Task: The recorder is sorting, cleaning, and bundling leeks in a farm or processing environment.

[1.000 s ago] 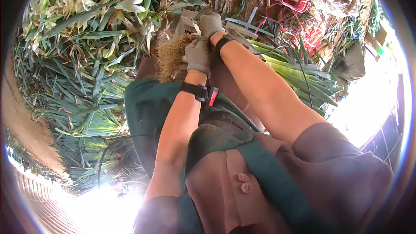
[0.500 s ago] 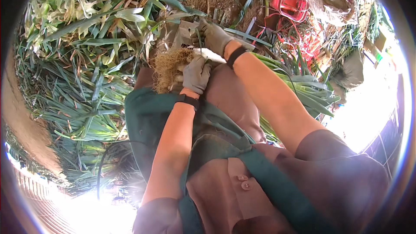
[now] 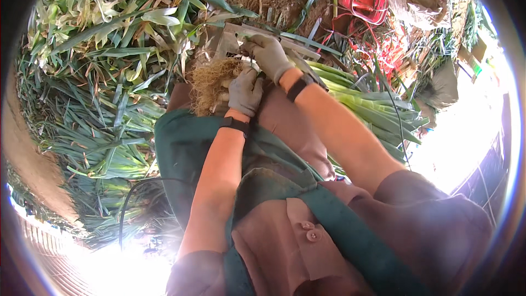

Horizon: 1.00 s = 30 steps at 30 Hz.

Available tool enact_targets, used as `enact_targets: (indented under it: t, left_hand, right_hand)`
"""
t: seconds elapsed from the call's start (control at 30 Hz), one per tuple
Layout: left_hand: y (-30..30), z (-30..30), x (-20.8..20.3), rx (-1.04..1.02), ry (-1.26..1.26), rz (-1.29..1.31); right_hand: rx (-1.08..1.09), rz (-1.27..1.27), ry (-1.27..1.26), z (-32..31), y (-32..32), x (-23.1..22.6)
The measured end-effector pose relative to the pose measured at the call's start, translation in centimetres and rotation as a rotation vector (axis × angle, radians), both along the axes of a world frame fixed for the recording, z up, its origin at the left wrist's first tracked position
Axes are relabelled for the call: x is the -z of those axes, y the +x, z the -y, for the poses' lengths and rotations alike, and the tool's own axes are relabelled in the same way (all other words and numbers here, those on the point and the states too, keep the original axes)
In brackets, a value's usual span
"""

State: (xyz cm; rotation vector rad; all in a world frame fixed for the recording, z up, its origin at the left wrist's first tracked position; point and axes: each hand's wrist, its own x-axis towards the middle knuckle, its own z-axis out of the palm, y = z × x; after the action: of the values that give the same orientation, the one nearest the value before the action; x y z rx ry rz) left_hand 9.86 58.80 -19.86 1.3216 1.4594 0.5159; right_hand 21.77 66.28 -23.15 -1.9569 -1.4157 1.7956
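Leeks [image 3: 342,84] lay crosswise by the hands, brown roots [image 3: 208,85] to the left and green leaves [image 3: 378,108] reaching right. The gloved left hand [image 3: 245,93] curled narrowly beside the roots; the gloved right hand [image 3: 268,56] bent its fingers above the stalks. What either gripped, I could not tell. Red strands [image 3: 388,59] lay farther off.

The person's left forearm [image 3: 215,175] reaches forward, its gloved left hand [image 3: 245,92] curled, back uppermost. The right forearm [image 3: 350,131] slants inward, the gloved right hand [image 3: 268,56] just beyond the left, fingers [image 3: 253,47] bent.
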Motion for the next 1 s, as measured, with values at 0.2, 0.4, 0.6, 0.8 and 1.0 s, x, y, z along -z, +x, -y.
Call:
enact_targets:
  t: [0.2, 0.4, 0.6, 0.8, 1.0]
  left_hand:
    - [-1.3, 0.2, 0.2, -0.057, -0.006, 0.110]
    - [-0.2, 0.1, -1.2, -0.350, -0.251, 0.348]
    - [0.9, -1.9, -1.6, -0.860, -0.696, 0.911]
    - [0.4, -0.3, -0.6, -0.862, -0.577, 0.817]
    - [1.0, 0.2, 0.5, -0.513, -0.424, 0.412]
  right_hand:
    - [0.723, -0.262, -0.361, -1.0, -1.7, 0.0]
    - [-0.623, 0.670, 0.198, -0.2, -1.3, 5.9]
    - [-0.232, 0.750, -0.117, -2.1, 0.3, 7.6]
    - [-0.882, 0.955, -0.027, -2.6, -3.7, 3.7]
    - [-0.941, 1.068, -0.039, -3.5, -3.3, 2.4]
